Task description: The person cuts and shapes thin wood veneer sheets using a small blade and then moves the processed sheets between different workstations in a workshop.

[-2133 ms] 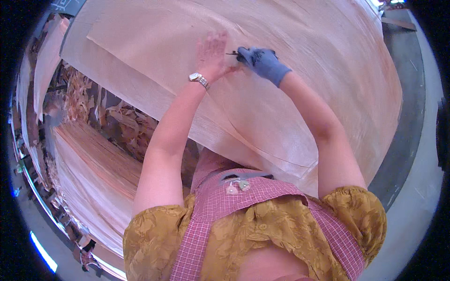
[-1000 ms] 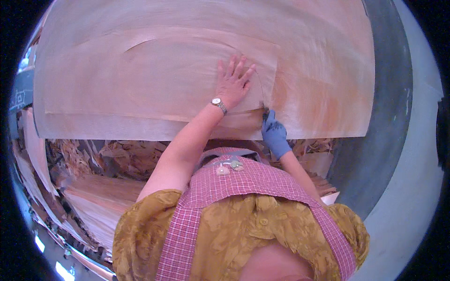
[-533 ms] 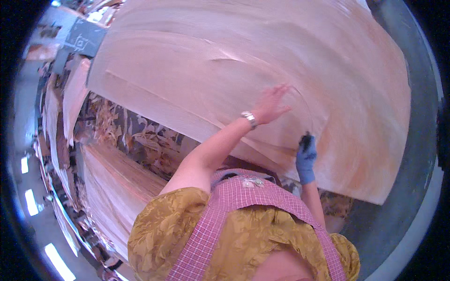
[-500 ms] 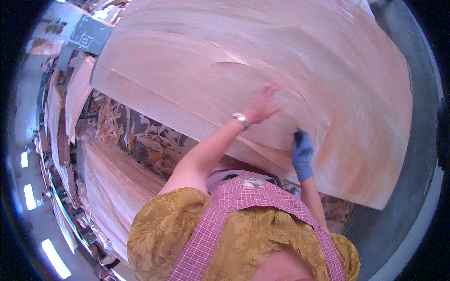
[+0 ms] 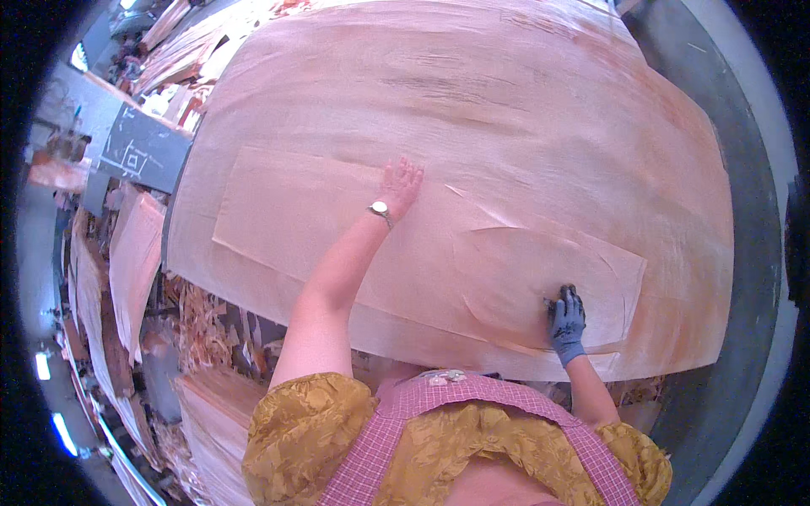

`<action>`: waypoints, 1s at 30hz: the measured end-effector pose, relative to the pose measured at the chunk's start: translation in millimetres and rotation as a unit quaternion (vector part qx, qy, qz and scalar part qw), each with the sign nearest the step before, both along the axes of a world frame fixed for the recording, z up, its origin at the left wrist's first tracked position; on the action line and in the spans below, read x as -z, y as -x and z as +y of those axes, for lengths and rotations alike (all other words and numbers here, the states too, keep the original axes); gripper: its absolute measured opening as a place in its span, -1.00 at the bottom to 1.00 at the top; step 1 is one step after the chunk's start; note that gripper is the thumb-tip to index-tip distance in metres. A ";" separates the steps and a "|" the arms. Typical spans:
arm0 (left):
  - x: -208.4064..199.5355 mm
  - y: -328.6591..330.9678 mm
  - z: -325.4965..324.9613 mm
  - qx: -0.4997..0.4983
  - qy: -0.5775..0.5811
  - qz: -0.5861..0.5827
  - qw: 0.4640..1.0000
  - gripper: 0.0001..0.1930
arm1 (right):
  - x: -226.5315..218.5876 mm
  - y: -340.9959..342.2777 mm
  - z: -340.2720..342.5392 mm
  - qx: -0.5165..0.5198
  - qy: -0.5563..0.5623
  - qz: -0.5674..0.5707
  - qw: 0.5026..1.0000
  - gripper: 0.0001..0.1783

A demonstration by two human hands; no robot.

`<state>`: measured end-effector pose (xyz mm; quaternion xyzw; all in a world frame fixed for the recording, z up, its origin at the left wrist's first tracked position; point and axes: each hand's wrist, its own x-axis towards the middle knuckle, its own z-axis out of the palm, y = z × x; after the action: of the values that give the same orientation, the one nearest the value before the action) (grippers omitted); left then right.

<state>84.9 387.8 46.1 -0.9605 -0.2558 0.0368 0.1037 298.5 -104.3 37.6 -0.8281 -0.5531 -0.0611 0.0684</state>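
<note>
A long, narrow sheet of pale wood veneer (image 5: 295, 198) lies on a much larger pinkish veneer sheet (image 5: 582, 126) spread over the work surface. My bare left hand (image 5: 402, 187), with a watch on the wrist, rests flat on the narrow sheet near its far edge, fingers spread. My right hand (image 5: 567, 320), in a blue-grey glove with dark fingertips, lies on the same sheet toward its near right end, fingers stretched out. Creases and a raised fold run through the right half of the narrow sheet. Neither hand grips anything.
Torn veneer scraps (image 5: 202, 329) lie in a heap below the left edge. More veneer sheets (image 5: 135, 261) hang or lean at the left, beside a dark marked panel (image 5: 143, 152). A grey floor strip (image 5: 751, 278) curves along the right side.
The narrow sheet now lies flatter, its right end spread out. Within the picture, my left hand has moved left and my right hand slightly right and nearer. The view has also shifted.
</note>
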 end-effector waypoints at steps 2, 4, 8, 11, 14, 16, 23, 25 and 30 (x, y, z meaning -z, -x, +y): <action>4.4 -10.4 4.1 -0.001 -0.041 0.016 0.999 -0.51 | 3.9 -3.8 4.8 0.024 -0.002 0.005 1.000 -0.65; -9.8 -25.6 -0.1 0.035 -0.028 0.086 0.995 -0.61 | -0.4 -5.9 4.0 0.022 -0.005 -0.017 1.000 -0.62; -26.3 -23.3 3.6 0.016 0.072 0.127 0.989 -0.77 | -0.8 -5.9 5.9 0.032 -0.004 -0.016 0.999 -0.59; -31.8 -15.8 18.1 0.037 0.090 0.056 0.994 -0.80 | -0.7 -3.9 13.2 0.069 -0.021 0.029 0.997 -0.62; -63.9 -3.1 25.9 0.155 0.086 -0.068 0.982 -0.80 | 3.6 -3.2 2.3 0.100 -0.033 0.049 0.993 -0.62; -99.2 18.6 24.6 0.195 0.194 0.038 0.961 -0.68 | 8.0 -4.7 -0.6 0.085 -0.031 0.040 0.995 -0.63; -66.1 67.5 13.8 0.099 0.332 0.012 0.938 -0.32 | -1.7 -9.9 6.6 0.027 -0.046 0.002 0.999 -0.64; -71.5 59.5 2.2 0.095 0.241 0.082 0.962 -0.41 | -0.1 -9.7 3.3 0.030 -0.049 0.005 0.998 -0.64; -101.4 37.3 24.4 0.082 0.297 0.205 0.929 -0.61 | 2.2 -17.8 -3.9 0.016 -0.021 0.006 1.000 -0.67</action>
<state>47.7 412.2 147.5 -0.9366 -0.1272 0.2980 -0.1333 316.3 -108.2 35.3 -0.8357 -0.5376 -0.0691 0.0882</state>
